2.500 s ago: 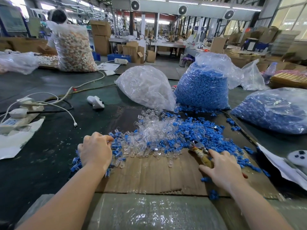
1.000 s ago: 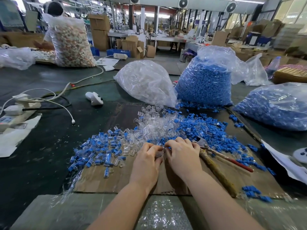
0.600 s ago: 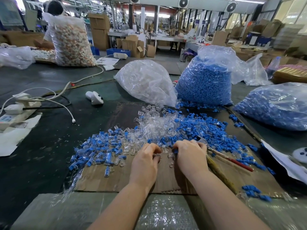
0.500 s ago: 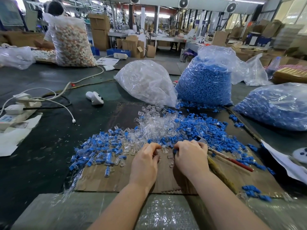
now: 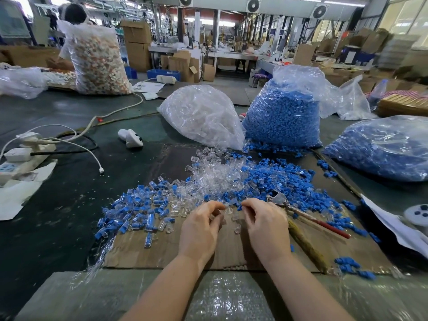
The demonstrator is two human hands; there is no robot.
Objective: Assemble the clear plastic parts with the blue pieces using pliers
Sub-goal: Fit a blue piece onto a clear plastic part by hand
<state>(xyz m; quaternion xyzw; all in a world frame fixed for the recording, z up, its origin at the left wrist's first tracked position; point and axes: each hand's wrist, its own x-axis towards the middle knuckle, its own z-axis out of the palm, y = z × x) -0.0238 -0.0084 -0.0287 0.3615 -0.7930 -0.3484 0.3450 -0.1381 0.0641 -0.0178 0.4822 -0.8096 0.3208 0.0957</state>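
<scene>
We see both hands working at the near edge of a flat brown cardboard sheet (image 5: 208, 256) laid on a dark green table (image 5: 58, 205). The left hand (image 5: 200, 230) has its fingers curled inward at the edge of the heap of small clear plastic parts (image 5: 217, 174); whether it pinches one of them, we cannot tell. Close beside it, not touching, the right hand (image 5: 264, 223) has its fingertips curled around a small blue plastic piece (image 5: 239, 207). A few loose clear parts lie on the cardboard between the two hands.

The metal pliers with red handles (image 5: 301, 212) lie on the cardboard just right of the right hand, unheld, jaws toward the loose blue pieces (image 5: 289, 181). Left of the hands spreads a scatter of clear parts with blue inserts (image 5: 139, 207).

Behind the heaps stand a clear plastic bag of clear parts (image 5: 201, 114), a tall bag of blue pieces (image 5: 284, 117) and, at far right, a flatter bag of blue pieces (image 5: 379, 151). A white power strip with cables (image 5: 20, 156) sits at the left.
</scene>
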